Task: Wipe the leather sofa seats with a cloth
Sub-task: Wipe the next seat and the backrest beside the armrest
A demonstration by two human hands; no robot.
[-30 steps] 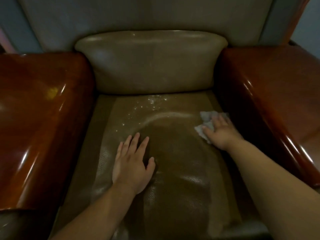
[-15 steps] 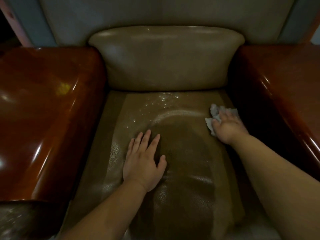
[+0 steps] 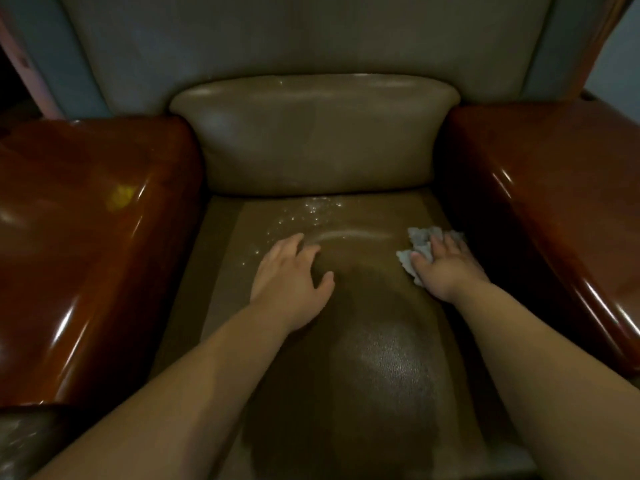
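Both forearms came in from the near edge of the seat [image 3: 363, 393], bare, angled inward toward the seat's middle.

Left hand [image 3: 289, 277] lay palm down on the seat, left of centre. Fingers were spread and slightly bent, tips on the leather, thumb out to the right. It held nothing.

Right hand [image 3: 445, 268] was palm down near the seat's right edge, on top of the cloth [image 3: 417, 245]. Fingers were fairly straight, pressing the cloth flat to the leather rather than wrapped round it. Thumb pointed left, its tip at the cloth's near-left corner.

Cloth was light grey-white, crumpled, soft. It stuck out past the fingertips on the far side and to the left of the thumb. It sat toward the far right part of the seat, just beside the right armrest [image 3: 554, 202].

Seat was olive-brown leather with a pebbled grain. There was a darker oval patch in the middle, glossy highlight near the front. A lighter band ran along each side.

Past the left fingertips were scattered droplets [image 3: 311, 211] near the seat's far edge, plus a pale curved streak running right toward the cloth.

Back cushion [image 3: 311, 133] was the same leather, smoother, rounded top corners, upright against a taller pale backrest [image 3: 294, 36].

The right armrest and left armrest [image 3: 86, 237] were broad, glossy, red-brown, with rounded edges and bright specular streaks. They looked like lacquered wood.
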